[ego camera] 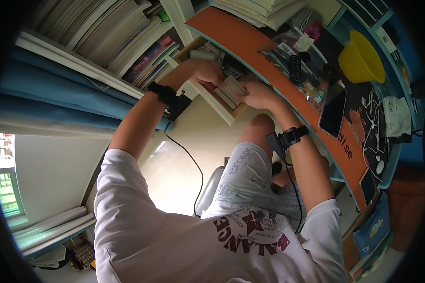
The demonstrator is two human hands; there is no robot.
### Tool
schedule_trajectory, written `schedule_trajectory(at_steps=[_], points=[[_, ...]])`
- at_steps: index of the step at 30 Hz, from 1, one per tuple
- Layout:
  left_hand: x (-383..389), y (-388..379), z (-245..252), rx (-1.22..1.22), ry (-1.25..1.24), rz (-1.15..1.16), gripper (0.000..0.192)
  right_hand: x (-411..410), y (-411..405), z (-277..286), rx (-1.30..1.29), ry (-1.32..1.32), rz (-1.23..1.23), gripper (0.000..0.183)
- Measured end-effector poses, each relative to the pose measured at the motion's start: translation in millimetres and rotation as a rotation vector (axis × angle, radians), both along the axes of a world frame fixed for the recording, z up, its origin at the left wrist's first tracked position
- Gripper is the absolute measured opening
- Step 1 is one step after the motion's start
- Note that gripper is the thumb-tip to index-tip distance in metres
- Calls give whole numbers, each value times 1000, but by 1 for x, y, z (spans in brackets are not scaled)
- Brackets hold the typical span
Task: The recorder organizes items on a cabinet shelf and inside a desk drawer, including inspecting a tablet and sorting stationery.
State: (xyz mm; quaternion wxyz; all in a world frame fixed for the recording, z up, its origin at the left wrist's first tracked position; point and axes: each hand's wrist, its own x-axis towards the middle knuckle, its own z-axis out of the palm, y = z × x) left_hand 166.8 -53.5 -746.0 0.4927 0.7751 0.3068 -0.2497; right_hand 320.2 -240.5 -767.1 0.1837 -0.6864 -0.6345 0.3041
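A pulled-out drawer (217,106) of pale wood juts from under the desk, filled with small items. My left hand (208,73) reaches into it from the left, its fingertips mostly hidden among the contents. From the right, my right hand (258,94) grips the edge of a stack of small pale cards or boxes (236,86), partly blurred. Other flat pale boxes (225,98) lie in the drawer's front part. Behind my left hand sit a clear plastic case (202,55) and a dark object (232,65) that I cannot make out.
The desk's orange edge mat (233,33) runs close beside my right arm. On the desk are a smartphone (333,113), a yellow bucket-like container (359,60), white cables (372,109) and plastic bags. A bookshelf (102,46) stands left. Black cables (187,155) hang from both wrist straps.
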Motion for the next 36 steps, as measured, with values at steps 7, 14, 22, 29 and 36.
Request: schedule_trajectory(at_steps=[7, 14, 22, 29, 36], points=[[12, -12, -1, 649, 15, -342, 38, 0, -6, 5, 35, -190, 118, 65], [-2, 13, -6, -158, -2, 340, 29, -10, -7, 1, 20, -268, 61, 77], [4, 14, 35, -308, 192, 472, 25, -12, -15, 8, 58, -323, 2, 91], [4, 24, 28, -475, 244, 565, 23, -11, -12, 15, 38, -262, 44, 84], [-1, 9, 26, -339, 206, 705, 22, -11, -11, 19, -2, -307, 40, 80]])
